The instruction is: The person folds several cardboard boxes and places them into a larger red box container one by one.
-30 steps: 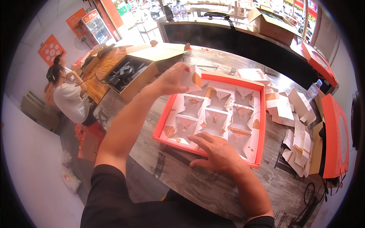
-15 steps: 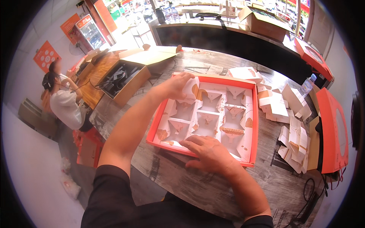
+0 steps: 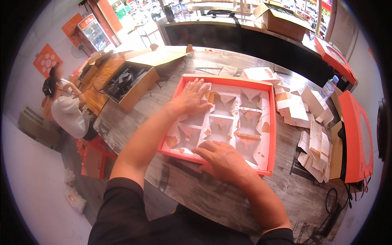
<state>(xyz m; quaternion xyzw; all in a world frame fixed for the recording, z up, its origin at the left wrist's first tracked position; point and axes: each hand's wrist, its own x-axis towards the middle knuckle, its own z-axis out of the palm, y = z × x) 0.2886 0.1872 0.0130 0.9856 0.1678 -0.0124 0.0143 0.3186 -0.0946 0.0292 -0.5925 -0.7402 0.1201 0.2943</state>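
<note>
Two flat hands, left hand (image 3: 191, 100), right hand (image 3: 222, 160), square orange cardboard tray (image 3: 270, 134)

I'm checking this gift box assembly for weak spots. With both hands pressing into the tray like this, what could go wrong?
1. The left hand lies flat on a white folded-card divider insert in the shallow orange cardboard tray; hard pressure could crease its thin cell walls.
2. The right hand bears on the tray's near rim, which might buckle.
3. The loose stack of folded white card pieces lies near the grey wooden table edge and could slide off.
</note>
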